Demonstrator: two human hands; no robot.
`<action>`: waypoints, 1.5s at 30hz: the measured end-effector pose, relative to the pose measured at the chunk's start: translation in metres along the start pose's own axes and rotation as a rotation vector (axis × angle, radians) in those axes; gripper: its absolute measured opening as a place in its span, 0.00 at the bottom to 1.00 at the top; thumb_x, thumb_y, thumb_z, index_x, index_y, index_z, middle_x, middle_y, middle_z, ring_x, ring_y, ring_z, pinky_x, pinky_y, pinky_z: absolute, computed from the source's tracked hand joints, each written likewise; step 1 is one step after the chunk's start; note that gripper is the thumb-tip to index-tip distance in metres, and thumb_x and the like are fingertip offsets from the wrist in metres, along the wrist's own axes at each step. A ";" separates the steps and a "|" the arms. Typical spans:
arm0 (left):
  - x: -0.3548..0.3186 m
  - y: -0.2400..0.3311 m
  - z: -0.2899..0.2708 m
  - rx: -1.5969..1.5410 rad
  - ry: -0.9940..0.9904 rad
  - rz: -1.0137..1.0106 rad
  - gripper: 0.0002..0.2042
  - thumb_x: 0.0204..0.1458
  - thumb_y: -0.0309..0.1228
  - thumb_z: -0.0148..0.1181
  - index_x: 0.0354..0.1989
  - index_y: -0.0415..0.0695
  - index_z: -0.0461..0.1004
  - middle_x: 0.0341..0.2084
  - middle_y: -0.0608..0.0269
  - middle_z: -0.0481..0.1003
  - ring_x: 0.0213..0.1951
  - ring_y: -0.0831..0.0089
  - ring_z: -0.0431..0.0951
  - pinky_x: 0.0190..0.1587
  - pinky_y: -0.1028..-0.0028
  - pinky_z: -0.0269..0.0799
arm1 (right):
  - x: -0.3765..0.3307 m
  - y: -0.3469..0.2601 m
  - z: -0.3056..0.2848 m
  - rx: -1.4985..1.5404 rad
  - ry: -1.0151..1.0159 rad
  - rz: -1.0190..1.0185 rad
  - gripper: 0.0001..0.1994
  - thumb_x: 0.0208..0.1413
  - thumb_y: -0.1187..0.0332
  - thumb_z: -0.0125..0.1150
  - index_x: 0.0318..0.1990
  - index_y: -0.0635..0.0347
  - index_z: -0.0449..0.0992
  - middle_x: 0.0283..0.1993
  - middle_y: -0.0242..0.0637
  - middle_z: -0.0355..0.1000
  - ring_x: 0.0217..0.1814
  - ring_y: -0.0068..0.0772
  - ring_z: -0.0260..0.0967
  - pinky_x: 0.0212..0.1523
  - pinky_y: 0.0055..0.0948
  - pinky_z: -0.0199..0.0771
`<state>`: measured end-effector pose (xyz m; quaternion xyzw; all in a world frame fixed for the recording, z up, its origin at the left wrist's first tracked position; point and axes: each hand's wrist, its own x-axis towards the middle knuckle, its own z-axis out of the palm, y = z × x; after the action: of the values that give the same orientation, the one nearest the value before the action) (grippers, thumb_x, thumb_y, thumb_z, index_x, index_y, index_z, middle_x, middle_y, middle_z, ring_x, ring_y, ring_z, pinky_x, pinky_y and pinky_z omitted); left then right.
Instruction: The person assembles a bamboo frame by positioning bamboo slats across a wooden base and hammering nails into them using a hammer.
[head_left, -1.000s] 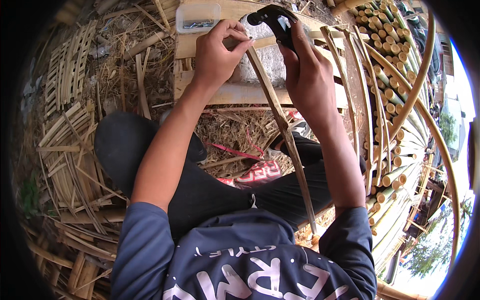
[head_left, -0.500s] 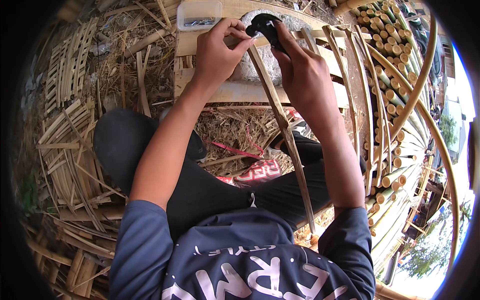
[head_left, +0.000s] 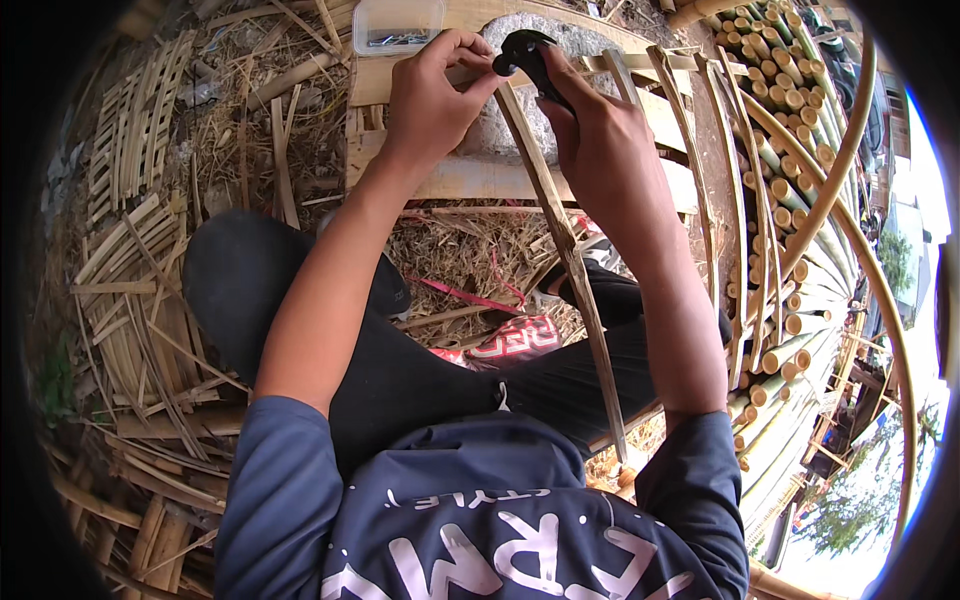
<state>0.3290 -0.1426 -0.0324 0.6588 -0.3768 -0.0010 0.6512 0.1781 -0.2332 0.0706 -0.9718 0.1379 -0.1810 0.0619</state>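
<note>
My right hand [head_left: 608, 135] grips a black hammer [head_left: 524, 48], its head beside my left fingertips. My left hand [head_left: 435, 105] is closed in a pinch at the far end of a long wooden strip [head_left: 556, 215]; whatever sits between the fingertips is too small to make out. The strip runs from that end toward me, across my right leg. Beneath its far end lies a pale, rough stone block [head_left: 490, 135] on a low slatted wooden platform [head_left: 440, 183].
A clear plastic box [head_left: 399, 14] with nail-like metal pieces stands on the platform. More long strips [head_left: 690, 150] lie to the right, before stacked bamboo poles [head_left: 785, 90]. Split bamboo pieces [head_left: 140, 260] cover the ground at left. Red-and-white packaging [head_left: 515, 338] lies between my legs.
The hammer head has tilted and shifted slightly, staying close to my left fingertips. My left hand has moved a little and keeps its pinch.
</note>
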 end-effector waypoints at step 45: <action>-0.002 -0.005 0.003 -0.039 0.008 0.014 0.12 0.50 0.25 0.72 0.40 0.40 0.76 0.30 0.62 0.84 0.36 0.71 0.86 0.40 0.73 0.79 | 0.006 0.089 0.007 -0.351 0.032 0.301 0.12 0.56 0.61 0.69 0.44 0.53 0.77 0.36 0.38 0.82 0.36 0.44 0.82 0.35 0.40 0.81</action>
<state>0.3283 -0.1446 -0.0380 0.6433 -0.3786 -0.0013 0.6655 0.1642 -0.3190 0.0513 -0.9331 0.3118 -0.1581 -0.0838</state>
